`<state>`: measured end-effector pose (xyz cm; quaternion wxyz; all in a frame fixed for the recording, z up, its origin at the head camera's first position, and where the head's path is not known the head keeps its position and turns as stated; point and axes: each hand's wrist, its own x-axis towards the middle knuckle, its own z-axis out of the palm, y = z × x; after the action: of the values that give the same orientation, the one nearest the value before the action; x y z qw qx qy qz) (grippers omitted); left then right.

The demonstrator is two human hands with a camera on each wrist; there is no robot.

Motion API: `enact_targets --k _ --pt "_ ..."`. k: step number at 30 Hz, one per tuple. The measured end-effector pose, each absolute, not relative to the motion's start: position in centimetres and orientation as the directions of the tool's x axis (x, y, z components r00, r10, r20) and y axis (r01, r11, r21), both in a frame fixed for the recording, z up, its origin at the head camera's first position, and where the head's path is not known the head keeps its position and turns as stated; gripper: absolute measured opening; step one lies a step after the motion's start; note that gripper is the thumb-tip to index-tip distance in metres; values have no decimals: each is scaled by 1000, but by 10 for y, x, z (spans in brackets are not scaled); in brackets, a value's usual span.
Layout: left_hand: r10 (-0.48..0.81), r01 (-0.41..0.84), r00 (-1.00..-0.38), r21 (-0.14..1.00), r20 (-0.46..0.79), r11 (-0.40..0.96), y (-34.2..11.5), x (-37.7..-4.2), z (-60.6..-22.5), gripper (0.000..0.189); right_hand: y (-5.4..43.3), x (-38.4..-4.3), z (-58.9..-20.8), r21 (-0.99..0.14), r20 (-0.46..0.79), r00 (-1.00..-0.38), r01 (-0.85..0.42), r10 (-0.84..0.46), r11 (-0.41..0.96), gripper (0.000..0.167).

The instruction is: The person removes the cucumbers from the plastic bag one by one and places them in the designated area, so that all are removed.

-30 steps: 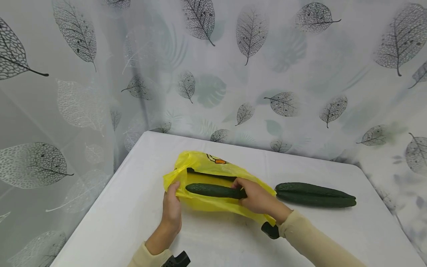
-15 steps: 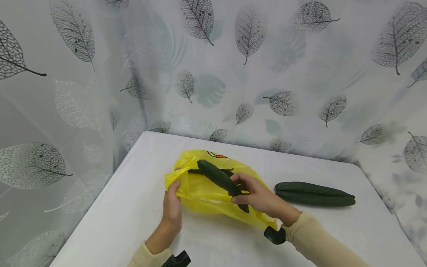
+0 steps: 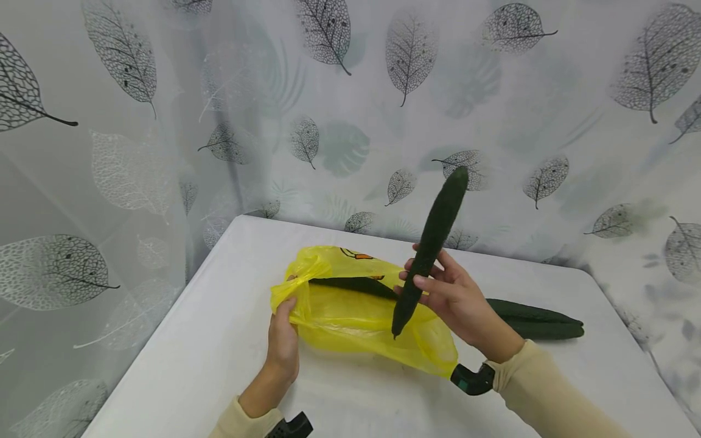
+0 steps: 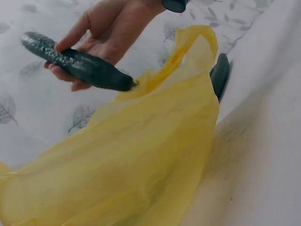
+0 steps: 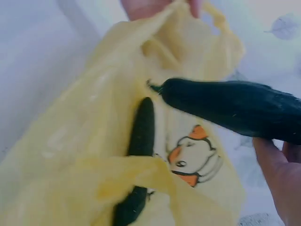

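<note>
Gripping a tilted cucumber (image 3: 442, 216) jutting above and below the hold, your right hand (image 3: 462, 304) hovers by a yellow bag (image 3: 345, 316). To its left, your left hand (image 3: 283, 344) pinches the bag's edge.

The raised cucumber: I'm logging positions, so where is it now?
In the head view, right of centre, the raised cucumber is held by the right hand, its lower tip seen against the yellow bag.

From the head I look forward and down over the table (image 3: 208, 328); both wrist views share the bag (image 4: 131, 155), close up.
</note>
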<state>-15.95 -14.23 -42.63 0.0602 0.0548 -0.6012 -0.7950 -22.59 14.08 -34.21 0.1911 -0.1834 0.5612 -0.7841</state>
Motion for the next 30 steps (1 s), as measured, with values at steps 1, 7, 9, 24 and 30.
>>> enact_targets --k 1,7,9,24,30 --pt "-161 31 -987 961 -14 -273 -142 -160 -426 59 144 -226 -339 -939 87 -865 94 -494 -330 50" --pt "-163 46 -987 956 -1 -289 -141 -160 -427 58 171 -226 -324 -898 200 -868 24 -455 -440 41" --pt "-161 48 -987 956 1 -289 -141 -161 -427 58 181 -225 -319 -893 236 -865 -13 -443 -450 41" --pt "-156 11 -987 945 -43 -327 -139 -165 -420 57 258 -210 -342 -988 155 -911 -142 -382 -63 52" --pt "-173 7 -983 937 -57 -349 -138 -170 -413 53 292 -204 -359 -963 73 -941 -153 -330 222 45"
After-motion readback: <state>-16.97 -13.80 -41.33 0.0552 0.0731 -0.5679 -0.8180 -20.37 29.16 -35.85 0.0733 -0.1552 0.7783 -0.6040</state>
